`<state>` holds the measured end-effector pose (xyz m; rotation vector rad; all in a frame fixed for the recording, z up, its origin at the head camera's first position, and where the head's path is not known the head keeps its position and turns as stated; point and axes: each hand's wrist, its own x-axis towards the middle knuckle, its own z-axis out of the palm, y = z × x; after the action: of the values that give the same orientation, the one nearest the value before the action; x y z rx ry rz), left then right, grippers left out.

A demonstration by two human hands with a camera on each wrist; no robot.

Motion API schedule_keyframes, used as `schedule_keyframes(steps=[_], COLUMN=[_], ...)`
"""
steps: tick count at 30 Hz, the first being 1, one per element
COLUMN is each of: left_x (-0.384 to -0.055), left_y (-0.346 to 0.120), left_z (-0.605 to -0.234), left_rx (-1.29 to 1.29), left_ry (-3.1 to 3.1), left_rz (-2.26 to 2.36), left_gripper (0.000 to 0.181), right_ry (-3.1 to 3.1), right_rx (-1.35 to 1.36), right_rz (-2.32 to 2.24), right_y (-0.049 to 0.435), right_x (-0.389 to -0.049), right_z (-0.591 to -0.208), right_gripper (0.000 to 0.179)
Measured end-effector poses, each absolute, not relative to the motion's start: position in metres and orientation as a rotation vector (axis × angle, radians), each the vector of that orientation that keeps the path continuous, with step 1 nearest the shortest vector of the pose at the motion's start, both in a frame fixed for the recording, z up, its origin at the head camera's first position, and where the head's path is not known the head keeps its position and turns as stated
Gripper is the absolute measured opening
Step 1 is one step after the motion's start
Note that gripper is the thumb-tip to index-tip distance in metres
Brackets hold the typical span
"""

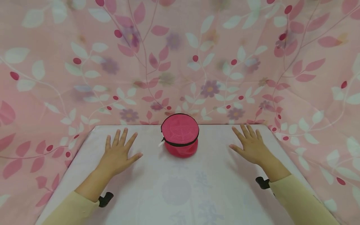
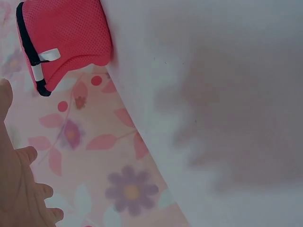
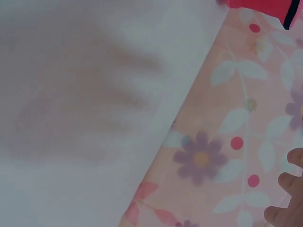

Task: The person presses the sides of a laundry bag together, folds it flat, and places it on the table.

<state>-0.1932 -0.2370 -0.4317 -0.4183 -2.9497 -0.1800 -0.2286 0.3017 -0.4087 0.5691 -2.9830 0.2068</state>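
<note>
A round pink-red mesh bag (image 1: 180,131) with a black zipper edge stands near the back of the white table. A white pull tab (image 2: 50,55) hangs at its zipper, on the left side in the head view. My left hand (image 1: 117,156) hovers to the left of the bag, fingers spread, holding nothing. To the right of the bag, my right hand (image 1: 252,148) is also held over the table with its fingers apart. Both hands stay away from the bag, and their shadows fall on the tabletop. The wrist views show only parts of each hand.
The white table (image 1: 140,200) carries faint bluish print in front of the bag. A pink floral curtain (image 1: 180,62) encloses the back and both sides. Small black devices, one at the left wrist (image 1: 105,199) and one at the right wrist (image 1: 262,182), stick out below the sleeves.
</note>
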Motion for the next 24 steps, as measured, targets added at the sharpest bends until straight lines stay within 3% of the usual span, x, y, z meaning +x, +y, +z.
schedule_keyframes(steps=[24], left_x=[-0.214], left_y=[-0.195], left_z=[-0.425], left_rx=[-0.417], left_ry=[-2.919], left_rz=[-0.341], left_gripper=[0.088], right_ry=[-2.924], right_rx=[0.636], right_rz=[0.358], right_y=[0.26], right_x=[-0.235], right_z=[-0.406], right_gripper=[0.076])
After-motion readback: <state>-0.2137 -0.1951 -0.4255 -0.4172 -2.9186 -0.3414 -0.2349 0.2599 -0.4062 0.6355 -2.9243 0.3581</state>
